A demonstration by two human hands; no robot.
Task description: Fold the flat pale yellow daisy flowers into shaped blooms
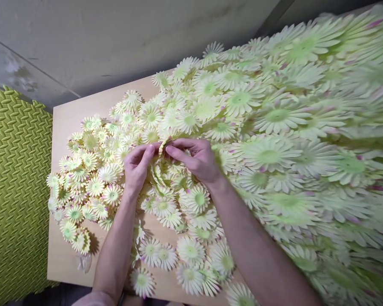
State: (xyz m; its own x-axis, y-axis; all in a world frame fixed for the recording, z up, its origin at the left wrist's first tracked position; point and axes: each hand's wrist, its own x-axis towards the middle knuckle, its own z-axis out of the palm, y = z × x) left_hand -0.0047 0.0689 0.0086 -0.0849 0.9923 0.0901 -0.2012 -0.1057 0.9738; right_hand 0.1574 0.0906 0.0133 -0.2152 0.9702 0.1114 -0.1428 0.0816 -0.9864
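Observation:
My left hand (138,162) and my right hand (194,156) meet near the middle of the view, above a layer of fabric daisy heads. Between them is a small flower piece (161,147), seen edge-on, with pale yellow petals and a little pink. The left thumb and fingers pinch it from the left. On the other side the right thumb and forefinger close at its edge. Its face is turned away, so its layers cannot be made out. Loose daisy heads (199,197) with green centres lie beneath both hands.
A large heap of daisy heads (276,114) covers the right side of the wooden table (67,123). A denser pile (95,186) lies at the left. A crumpled clear plastic bit (84,262) sits near the front left. A grey wall (115,38) and green foam mat (15,191) border the table.

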